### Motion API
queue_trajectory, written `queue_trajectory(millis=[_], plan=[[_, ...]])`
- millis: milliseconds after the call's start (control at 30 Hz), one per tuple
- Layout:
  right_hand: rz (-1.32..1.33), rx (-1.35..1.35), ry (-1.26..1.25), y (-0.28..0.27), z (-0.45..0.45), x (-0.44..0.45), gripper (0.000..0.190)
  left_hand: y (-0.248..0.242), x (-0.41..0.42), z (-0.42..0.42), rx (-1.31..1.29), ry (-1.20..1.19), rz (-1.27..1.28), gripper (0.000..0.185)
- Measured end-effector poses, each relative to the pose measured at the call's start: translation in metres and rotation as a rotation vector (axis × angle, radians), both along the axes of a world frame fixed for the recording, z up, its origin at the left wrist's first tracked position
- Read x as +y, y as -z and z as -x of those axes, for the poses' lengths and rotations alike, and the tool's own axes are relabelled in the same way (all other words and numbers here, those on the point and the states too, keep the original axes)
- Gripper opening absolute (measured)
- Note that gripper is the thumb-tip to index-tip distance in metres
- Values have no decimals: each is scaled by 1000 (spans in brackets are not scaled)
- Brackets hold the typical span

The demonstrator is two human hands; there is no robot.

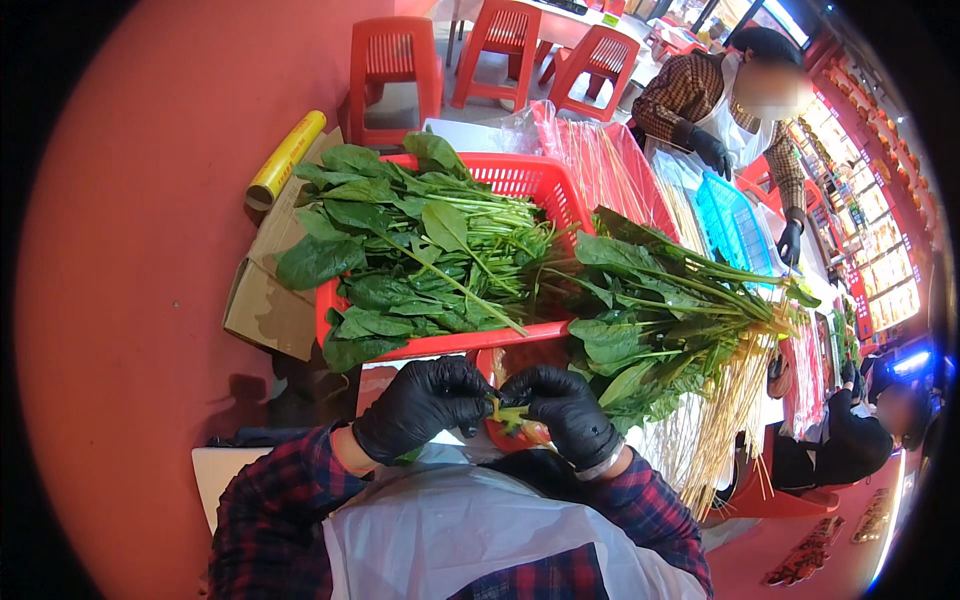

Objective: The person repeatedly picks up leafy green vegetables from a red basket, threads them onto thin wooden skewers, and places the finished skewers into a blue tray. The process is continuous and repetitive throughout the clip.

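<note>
My left hand and my right hand, both in black gloves, meet close in front of my apron. Their fingertips pinch a short piece of green stem with a yellowish strip at its left end; the fingers partly hide it. Just beyond stands a red plastic basket heaped with leafy greens, which look like spinach. To the right of the basket lie bunches of greens on skewers, their bamboo sticks pointing toward me. A red container shows partly behind my hands.
Left of the basket are a cardboard box and a yellow cardboard roll. Red stools stand beyond. At the right, a co-worker's gloved hand is near a blue basket and a skewer-filled red tray. Another person sits farther right.
</note>
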State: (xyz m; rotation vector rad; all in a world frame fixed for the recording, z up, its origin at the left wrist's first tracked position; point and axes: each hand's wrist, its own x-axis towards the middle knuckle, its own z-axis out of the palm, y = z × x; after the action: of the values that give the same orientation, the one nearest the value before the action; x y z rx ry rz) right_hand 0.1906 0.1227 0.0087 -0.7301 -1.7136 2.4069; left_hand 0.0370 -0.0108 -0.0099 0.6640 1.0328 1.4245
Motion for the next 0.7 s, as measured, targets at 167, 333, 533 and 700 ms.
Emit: queue_trajectory(millis=[167, 333, 533, 700], plan=[[-77, 19, 17, 4, 4, 0, 14, 8, -3, -9, 204, -66, -50, 10], [-592, 63, 145, 4, 8, -16, 25, 10, 0, -8, 267, -22, 70, 11], [-884, 142, 149, 4, 9, -17, 29, 9, 8, -7, 168, -62, 24, 13], [-1207, 177, 38, -12, 8, -17, 30, 19, 6, 0, 247, 125, 73, 21]])
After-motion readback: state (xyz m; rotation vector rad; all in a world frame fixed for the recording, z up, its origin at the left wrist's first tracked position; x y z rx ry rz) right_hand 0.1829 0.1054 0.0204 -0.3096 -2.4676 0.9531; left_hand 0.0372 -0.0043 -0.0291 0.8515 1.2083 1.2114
